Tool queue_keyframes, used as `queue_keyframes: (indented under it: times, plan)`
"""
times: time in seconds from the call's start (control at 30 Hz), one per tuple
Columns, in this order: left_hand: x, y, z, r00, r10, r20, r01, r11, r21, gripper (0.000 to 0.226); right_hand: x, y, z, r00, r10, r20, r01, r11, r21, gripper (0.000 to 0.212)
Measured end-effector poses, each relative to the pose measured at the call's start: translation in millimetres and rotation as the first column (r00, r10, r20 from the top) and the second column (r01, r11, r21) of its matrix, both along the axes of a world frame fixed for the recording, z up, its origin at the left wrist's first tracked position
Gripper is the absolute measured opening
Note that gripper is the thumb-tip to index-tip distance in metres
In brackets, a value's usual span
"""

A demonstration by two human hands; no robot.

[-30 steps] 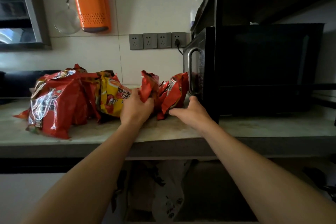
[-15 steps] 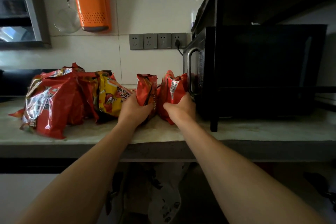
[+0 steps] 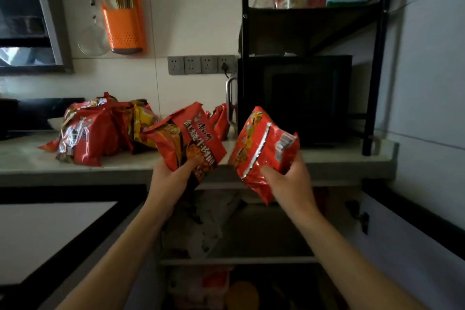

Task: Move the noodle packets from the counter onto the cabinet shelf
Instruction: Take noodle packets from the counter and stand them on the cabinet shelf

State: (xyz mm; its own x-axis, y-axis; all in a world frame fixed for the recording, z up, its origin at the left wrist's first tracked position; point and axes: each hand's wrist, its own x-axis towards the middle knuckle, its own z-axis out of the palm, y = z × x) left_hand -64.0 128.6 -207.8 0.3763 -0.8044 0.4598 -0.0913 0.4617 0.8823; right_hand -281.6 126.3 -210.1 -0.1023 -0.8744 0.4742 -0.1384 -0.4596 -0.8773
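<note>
— What are you holding right now?

— I am gripping one noodle packet in each hand. My left hand [image 3: 171, 180] is clamping the left packet [image 3: 187, 139] near its lower end; my thumb is pressing across its printed front and the other fingers are wrapping behind, out of sight. My right hand [image 3: 289, 178] is holding the right packet [image 3: 263, 151] the same way, thumb lying on the front by the crimped seam, fingers [image 3: 295, 162] curling round its right edge.

— Are they sitting on anything?

— No, both are hanging in the air in front of the worktop [image 3: 30, 158], tilted, their upper ends leaning away from each other, and a narrow gap is showing between them.

— And the rest?

— A pile of packets [image 3: 100, 131] is lying on the worktop to the left, and a couple more red packets [image 3: 220, 121] are standing just beside the black microwave [image 3: 297, 98].

— Where is the shelf?

— The open cabinet is below the worktop, under my hands. Its shelf [image 3: 251, 260] is showing as a pale edge, with a crumpled bag [image 3: 203, 224] sitting above it; the contents lower down are too dark to make out.
</note>
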Motion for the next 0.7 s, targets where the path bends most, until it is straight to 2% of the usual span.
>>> queue_keyframes:
  times: [0.13, 0.3, 0.47, 0.7]
  plan:
    - [-34, 63, -43, 0.988, -0.145, 0.049, 0.142, 0.988, 0.055, 0.03, -56, 53, -40, 1.0, 0.027, 0.009, -0.028, 0.997, 0.074, 0.053]
    - [-75, 89, -105, 0.963, -0.252, 0.096, 0.23, 0.953, 0.198, 0.038, -113, 77, -106, 0.987, -0.13, 0.098, 0.109, 0.974, 0.196, 0.057]
    - [-105, 50, -157, 0.946, -0.322, 0.038, 0.291, 0.894, 0.34, 0.031, -145, 59, -168, 0.963, -0.206, 0.173, 0.139, 0.932, 0.335, 0.058]
    - [-147, -44, -228, 0.951, -0.299, -0.076, 0.301, 0.85, 0.433, 0.036, -161, -11, -223, 0.95, -0.244, 0.194, 0.131, 0.877, 0.462, 0.06]
